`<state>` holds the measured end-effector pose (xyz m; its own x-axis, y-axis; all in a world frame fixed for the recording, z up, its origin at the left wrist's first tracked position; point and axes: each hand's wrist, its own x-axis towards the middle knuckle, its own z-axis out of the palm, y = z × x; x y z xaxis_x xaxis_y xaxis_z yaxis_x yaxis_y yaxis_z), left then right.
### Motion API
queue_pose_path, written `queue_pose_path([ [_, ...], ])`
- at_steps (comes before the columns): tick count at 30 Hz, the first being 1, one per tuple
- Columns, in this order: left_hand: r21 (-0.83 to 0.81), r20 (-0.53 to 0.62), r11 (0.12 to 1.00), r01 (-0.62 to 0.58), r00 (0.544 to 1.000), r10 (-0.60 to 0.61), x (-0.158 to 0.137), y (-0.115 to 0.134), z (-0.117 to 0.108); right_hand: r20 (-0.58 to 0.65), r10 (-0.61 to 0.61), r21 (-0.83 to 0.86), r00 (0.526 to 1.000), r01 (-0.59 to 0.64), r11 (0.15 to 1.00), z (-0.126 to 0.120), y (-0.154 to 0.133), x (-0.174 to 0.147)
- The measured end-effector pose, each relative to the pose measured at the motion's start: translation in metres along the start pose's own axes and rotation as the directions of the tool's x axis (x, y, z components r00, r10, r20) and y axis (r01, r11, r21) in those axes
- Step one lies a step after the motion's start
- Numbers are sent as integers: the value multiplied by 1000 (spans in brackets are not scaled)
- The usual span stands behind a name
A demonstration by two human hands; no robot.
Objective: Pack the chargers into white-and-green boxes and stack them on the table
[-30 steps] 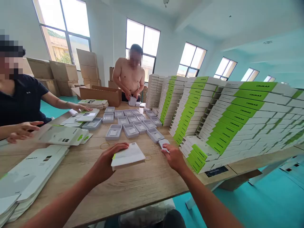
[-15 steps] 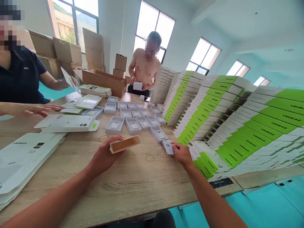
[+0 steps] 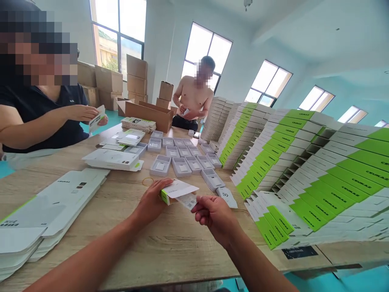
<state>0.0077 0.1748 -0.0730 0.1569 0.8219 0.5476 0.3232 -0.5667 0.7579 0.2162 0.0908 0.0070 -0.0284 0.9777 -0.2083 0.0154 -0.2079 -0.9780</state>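
My left hand (image 3: pixel 152 205) grips a small white and green carton (image 3: pixel 178 189) whose open end, with a flap raised, faces right. Between the thumb and fingers of my right hand (image 3: pixel 214 213) is a printed leaflet (image 3: pixel 187 200). The leaflet's left end lies at the carton's opening, partly under the flap; how far it reaches inside is hidden. Just beyond my right hand, a stack of leaflets (image 3: pixel 227 197) rests on the table near a pale plastic tray (image 3: pixel 212 179).
Tall stacks of green and white cartons (image 3: pixel 328 178) line the right side. Several pale trays (image 3: pixel 182 167) stand mid-table. Flat cartons (image 3: pixel 57 202) are piled at left. One co-worker (image 3: pixel 39 117) holds a carton at left; another person (image 3: pixel 194 95) stands across the table.
My right hand has lifted a leaflet from the stack and brought it left to the carton's opening. My left hand has turned the carton. The co-worker at left has drawn a carton closer.
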Motion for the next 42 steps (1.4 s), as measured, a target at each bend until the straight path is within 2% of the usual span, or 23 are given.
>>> queue_pose_path([
  [2,-7,-14,1000,11,1000,-11,0,-3,0,-23,-38,-299,999,29,954,-9,-3,16],
  [4,-12,-39,999,37,999,-37,1,-6,1,-125,-110,-593,986,14,805,-28,-8,41],
  [5,-15,-52,999,50,997,-51,2,-8,1,-190,-148,-677,971,-21,736,-40,-11,56],
  [7,-22,-73,997,70,995,-72,4,-11,0,-278,-184,-759,943,-98,644,-66,-16,87],
  [10,-32,-96,996,82,992,-85,5,-13,0,-334,-169,-835,927,-207,510,-94,-21,128],
  [14,-37,-130,997,70,989,-75,6,-14,0,-313,-207,-896,927,-215,390,-106,-31,148],
  [16,-36,-149,998,57,987,-62,6,-13,1,-262,-264,-922,928,-160,353,-105,-39,138],
  [19,-34,-192,999,43,980,-49,7,-13,-1,-118,-310,-945,943,-10,327,-96,-41,101],
  [21,-36,-243,998,41,969,-49,9,-13,-5,7,-292,-937,956,109,333,-83,-29,65],
  [23,-40,-295,998,45,954,-55,11,-12,-9,97,-254,-915,962,186,358,-65,-6,29],
  [25,-41,-321,998,48,945,-59,12,-11,-13,87,-259,-908,962,184,377,-45,25,-3],
  [28,-39,-313,999,38,949,-48,10,-8,-16,-73,-347,-913,935,77,400,-21,67,-35],
  [30,-38,-288,999,29,957,-38,6,-4,-17,-120,-396,-904,910,65,422,-14,82,-47],
  [31,-36,-269,999,28,963,-37,3,-1,-17,-89,-409,-901,908,101,421,-14,84,-50],
  [33,-25,-219,999,30,975,-35,-3,6,-20,103,-379,-893,919,253,371,-17,78,-49],
  [35,-2,-161,1000,24,987,-24,-9,15,-27,364,-219,-862,906,416,290,-21,62,-38],
  [37,30,-100,1000,2,995,1,-16,23,-38,539,-22,-819,842,529,223,-22,46,-19],
  [39,65,-36,998,-26,999,28,-24,29,-51,605,61,-789,794,588,178,-17,33,0],
  [42,121,18,991,-59,998,57,-37,31,-72,654,9,-747,757,644,165,-8,25,10],
])
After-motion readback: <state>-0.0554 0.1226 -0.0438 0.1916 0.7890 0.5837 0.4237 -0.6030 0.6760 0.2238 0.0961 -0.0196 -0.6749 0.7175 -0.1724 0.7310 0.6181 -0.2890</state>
